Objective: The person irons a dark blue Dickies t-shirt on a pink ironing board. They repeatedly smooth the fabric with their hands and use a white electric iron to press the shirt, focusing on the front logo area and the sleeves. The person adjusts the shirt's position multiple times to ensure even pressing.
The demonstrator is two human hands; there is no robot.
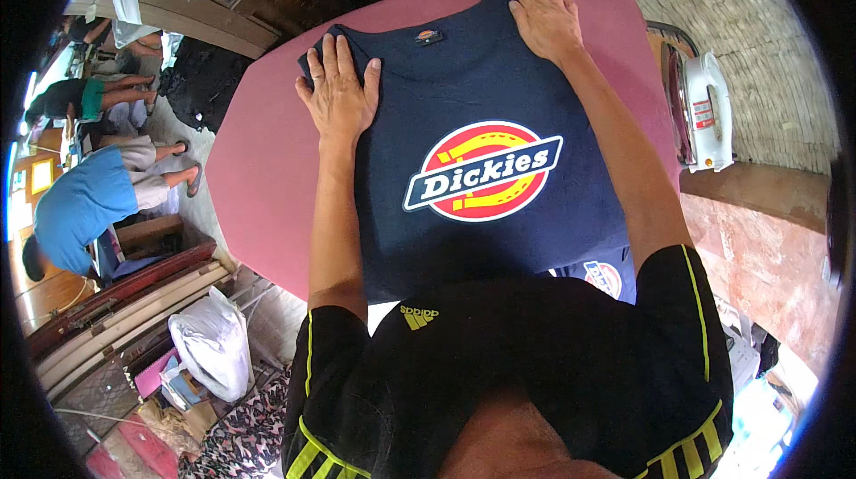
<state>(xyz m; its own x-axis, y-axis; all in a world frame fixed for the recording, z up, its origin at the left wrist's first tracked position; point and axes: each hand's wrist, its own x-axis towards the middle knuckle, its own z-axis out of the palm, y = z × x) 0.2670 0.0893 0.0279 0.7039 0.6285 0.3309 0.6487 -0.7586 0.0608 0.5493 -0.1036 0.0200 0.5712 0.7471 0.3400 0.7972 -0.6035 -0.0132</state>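
Observation:
A navy t-shirt [473, 104] with a round red, yellow and white printed emblem lies folded flat on a pink padded board [259, 167]. My left hand [337, 91] presses palm down on the shirt's left shoulder, fingers spread. At the right shoulder near the collar, my right hand [544, 15] lies flat in the same way. Neither hand grips anything. A second folded navy garment [606, 274] peeks out under the shirt's lower right edge.
A white electric iron [704, 113] stands on a ledge to the right of the board. People sit and bend over at the far left [85, 202]. A white plastic bag [214, 345] and stacked wooden frames lie on the floor at lower left.

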